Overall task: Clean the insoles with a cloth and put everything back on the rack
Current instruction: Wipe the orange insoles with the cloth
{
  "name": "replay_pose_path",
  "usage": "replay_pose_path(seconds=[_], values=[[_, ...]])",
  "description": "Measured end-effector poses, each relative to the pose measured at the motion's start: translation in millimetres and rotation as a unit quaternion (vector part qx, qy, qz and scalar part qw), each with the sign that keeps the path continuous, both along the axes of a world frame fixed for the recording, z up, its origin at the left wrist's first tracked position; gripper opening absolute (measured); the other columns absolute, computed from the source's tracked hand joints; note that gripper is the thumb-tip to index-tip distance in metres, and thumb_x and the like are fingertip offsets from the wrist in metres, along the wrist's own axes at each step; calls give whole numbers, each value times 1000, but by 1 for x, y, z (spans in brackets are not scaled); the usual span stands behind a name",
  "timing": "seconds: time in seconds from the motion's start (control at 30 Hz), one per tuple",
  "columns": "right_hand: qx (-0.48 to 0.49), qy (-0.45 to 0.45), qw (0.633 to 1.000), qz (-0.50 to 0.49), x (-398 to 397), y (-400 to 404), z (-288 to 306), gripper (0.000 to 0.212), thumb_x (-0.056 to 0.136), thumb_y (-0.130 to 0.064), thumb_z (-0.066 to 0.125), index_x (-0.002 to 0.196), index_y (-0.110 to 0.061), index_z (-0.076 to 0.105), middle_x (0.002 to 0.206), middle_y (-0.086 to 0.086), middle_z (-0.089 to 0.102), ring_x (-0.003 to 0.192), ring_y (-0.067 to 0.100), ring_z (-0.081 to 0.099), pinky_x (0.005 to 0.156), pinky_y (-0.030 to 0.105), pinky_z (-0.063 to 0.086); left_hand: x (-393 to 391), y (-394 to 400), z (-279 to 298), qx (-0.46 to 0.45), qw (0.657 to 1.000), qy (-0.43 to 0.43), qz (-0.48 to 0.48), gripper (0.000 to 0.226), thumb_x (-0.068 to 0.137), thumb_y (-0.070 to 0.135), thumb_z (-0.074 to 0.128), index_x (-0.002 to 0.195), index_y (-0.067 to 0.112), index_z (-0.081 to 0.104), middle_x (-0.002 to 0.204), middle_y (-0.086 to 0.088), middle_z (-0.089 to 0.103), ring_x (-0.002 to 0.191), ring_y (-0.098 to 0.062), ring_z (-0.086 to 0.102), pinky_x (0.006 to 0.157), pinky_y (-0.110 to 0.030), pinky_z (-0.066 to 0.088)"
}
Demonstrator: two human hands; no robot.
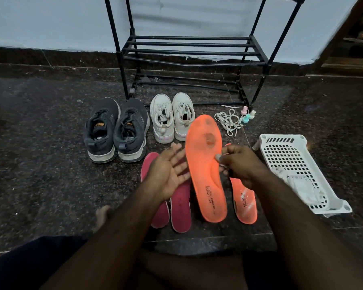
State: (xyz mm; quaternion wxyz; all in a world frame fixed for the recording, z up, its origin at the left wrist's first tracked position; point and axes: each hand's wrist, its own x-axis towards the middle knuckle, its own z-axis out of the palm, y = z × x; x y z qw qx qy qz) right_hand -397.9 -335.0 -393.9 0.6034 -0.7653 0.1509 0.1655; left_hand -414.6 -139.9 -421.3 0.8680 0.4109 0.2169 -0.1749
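The right hand (241, 166) pinches one orange insole (204, 170) at its right edge, fingers (221, 158) closed on the rim about mid-length, so it stands lifted with toe end away from the person and heel end near. The left hand (170, 170) is spread open, palm up, just left of that insole and grasping nothing.

The main risk, as I judge it, is the grip: a one-sided pinch on a bendy insole could let it twist or slip out once wiping pressure comes on, unless the open palm backs it. The dark worn patches near the toe lie far from the fingers, where the insole would flex most. The cloth (304, 188) appears to lie in the white basket (289, 155), to the right of the fingers; reaching across could brush the second orange insole (244, 201) lying below them on the floor.

Room is tight beneath the fingers: two pink insoles (179, 208) lie under the left hand, white shoes (172, 118) and grey shoes (115, 130) beyond, loose laces (228, 121) beyond and rightward. The rack (189, 51) stands farther off, shelves bare. Open floor lies far left.
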Motion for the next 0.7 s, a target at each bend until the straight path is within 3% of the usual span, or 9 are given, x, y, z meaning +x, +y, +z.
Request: replay_pose_path(seconds=[0.13, 0.43, 0.6, 0.7], values=[[-52, 64, 996, -32, 3, -23, -25, 37, 90, 1, 60, 64, -17, 42, 56, 9, 45, 40, 15, 44, 45, 20, 38, 5, 11, -6, 41, 996, 5, 75, 36, 103, 20, 49, 138, 12, 52, 131, -8, 65, 116, -31, 63, 103, -54, 48], [-90, 122, 988, -18, 7, -16, -57, 36, 93, 2, 58, 65, -14, 41, 57, 10, 44, 38, 13, 43, 41, 19, 41, 8, 16, -11, 80, 991, 20, 104, 33, 105, 16, 45, 136, 11, 53, 127, -9, 65, 114, -31, 64, 102, -53, 49], [-167, 108, 980, 16, 9, -13, -68, 25, 89, -4, 65, 70, -9, 49, 60, 14, 54, 47, 23, 53, 52, 32, 48, 6, 12, -12, 90, 992, 26, 82, 32, 105, 16, 44, 136, 12, 53, 124, -8, 67, 113, -31, 65, 101, -51, 51], [-264, 92, 959, 53, 8, -13, -67, 21, 81, -16, 76, 73, -6, 59, 67, 18, 70, 62, 35, 69, 69, 42, 58, 4, 10, -13, 97, 993, 26, 68, 35, 105, 16, 44, 138, 12, 51, 125, -8, 66, 115, -31, 64, 101, -51, 50]])
